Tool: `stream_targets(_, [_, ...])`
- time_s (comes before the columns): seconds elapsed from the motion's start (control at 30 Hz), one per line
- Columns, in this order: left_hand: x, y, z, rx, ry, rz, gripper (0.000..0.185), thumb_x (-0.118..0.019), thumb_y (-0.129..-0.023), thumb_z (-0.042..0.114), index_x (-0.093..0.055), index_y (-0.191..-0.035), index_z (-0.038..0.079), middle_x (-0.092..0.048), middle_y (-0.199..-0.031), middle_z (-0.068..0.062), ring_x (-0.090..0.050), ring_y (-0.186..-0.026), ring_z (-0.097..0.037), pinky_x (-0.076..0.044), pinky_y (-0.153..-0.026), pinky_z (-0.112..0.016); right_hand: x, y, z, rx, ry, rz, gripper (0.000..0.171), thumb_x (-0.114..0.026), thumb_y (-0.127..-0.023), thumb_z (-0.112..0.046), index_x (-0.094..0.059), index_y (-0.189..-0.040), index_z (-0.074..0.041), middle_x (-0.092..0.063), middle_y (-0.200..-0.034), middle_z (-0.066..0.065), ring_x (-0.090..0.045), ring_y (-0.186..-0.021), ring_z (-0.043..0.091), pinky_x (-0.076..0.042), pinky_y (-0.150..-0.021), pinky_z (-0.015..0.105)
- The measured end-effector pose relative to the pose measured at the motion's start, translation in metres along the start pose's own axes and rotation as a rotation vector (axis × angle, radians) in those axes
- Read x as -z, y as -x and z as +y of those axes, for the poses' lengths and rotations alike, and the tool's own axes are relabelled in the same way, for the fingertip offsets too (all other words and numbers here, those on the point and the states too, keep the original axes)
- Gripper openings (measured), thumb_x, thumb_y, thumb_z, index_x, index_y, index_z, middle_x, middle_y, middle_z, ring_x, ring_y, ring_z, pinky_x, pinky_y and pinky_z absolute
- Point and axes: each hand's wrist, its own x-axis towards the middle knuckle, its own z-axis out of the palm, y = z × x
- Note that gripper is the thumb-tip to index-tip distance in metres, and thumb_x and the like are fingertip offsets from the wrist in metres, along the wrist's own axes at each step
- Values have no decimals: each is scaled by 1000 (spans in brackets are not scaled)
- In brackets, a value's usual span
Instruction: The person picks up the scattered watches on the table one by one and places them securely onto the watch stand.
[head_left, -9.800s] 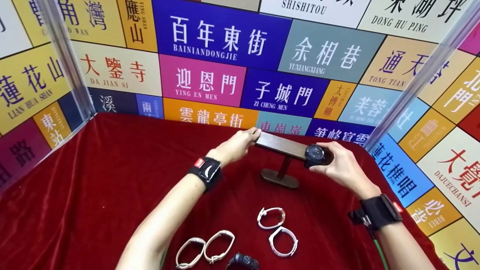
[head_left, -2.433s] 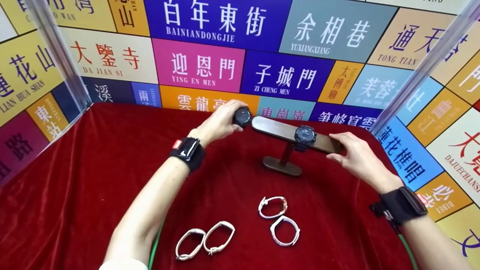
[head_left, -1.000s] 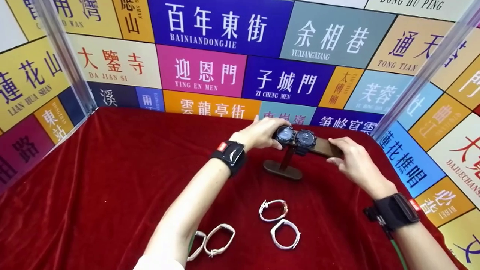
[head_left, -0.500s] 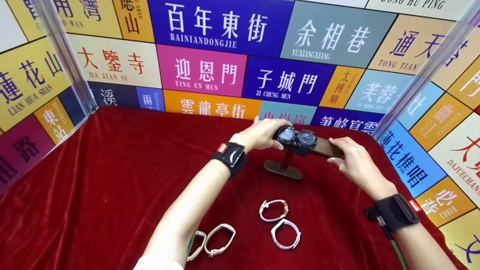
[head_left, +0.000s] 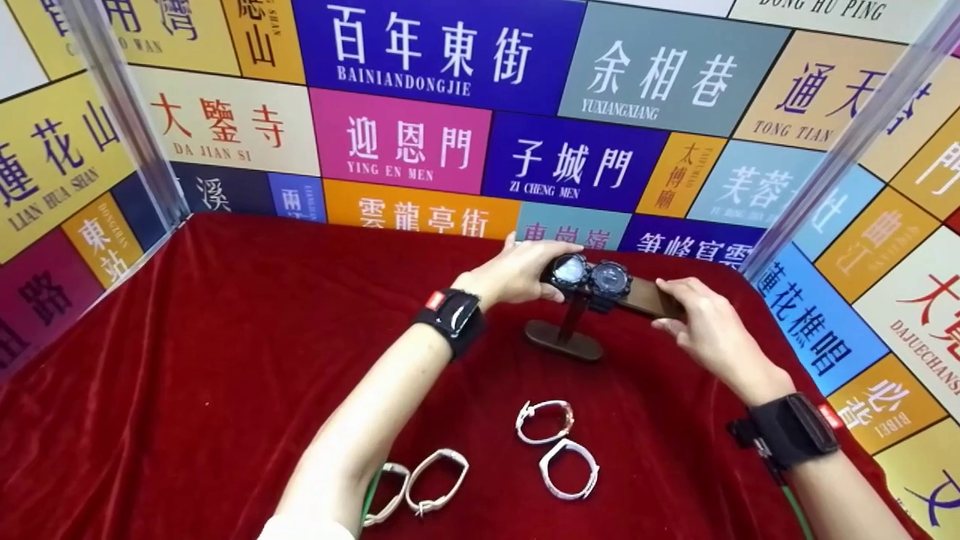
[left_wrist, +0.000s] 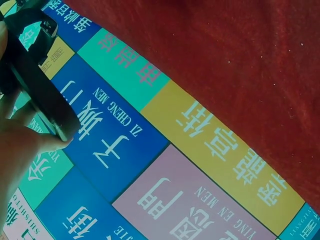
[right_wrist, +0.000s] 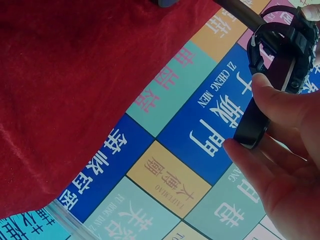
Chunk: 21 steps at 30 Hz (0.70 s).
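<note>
My left hand (head_left: 517,271) grips the left black wristwatch (head_left: 570,270), which sits round the wooden bar of a T-shaped watch stand (head_left: 649,295). Right beside it on the same bar is a second black wristwatch (head_left: 610,279); both dials face me. Thumb and fingers of my right hand (head_left: 709,326) hold the bar's right end. In the right wrist view the black straps of a watch (right_wrist: 256,50) loop below the bar, close to the right thumb. The left wrist view shows the bar's dark rounded end (left_wrist: 62,117) sticking out past the left fingers.
On the red velvet cloth (head_left: 247,390) in front of the stand lie two pale wristbands (head_left: 568,469) and two beige ones (head_left: 438,481), one partly hidden by my left forearm. Sign-printed panels (head_left: 405,142) rise behind and at both sides.
Earlier the right hand put one watch onto the bar. The left hand then brought the other watch from the left and slid it up beside the first. Over the last second both hands stay nearly still.
</note>
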Motion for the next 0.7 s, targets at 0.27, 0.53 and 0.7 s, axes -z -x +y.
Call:
stream_targets(0.27, [-2,1,1,-9,7,15,74,-68,-79,34,-31,-143,29,-35,-147,6,-32,-136,-17,-3,-110,-63,0,1,1,6,5,12,53,-75,-72,-4,-56,-120,6,-60,-109,19,-57,-100,32,-47,-86,44])
stream_targets(0.53, [-2,4,-1,-33,25,54,87,-71,-76,40,-20,-146,31,-27,-150,9,-23,-140,-13,-1,-112,-60,0,2,-1,-46,-10,9,55,-75,-72,-3,-55,-122,4,-59,-114,19,-56,-106,33,-46,-88,45])
stream_targets(0.7, [-1,13,-3,-40,90,88,87,-69,-78,40,-17,-147,31,-20,-152,10,-11,-143,-14,1,-112,-59,0,3,-1,-49,-31,1,56,-76,-71,-3,-55,-122,3,-60,-117,20,-55,-109,33,-45,-91,45])
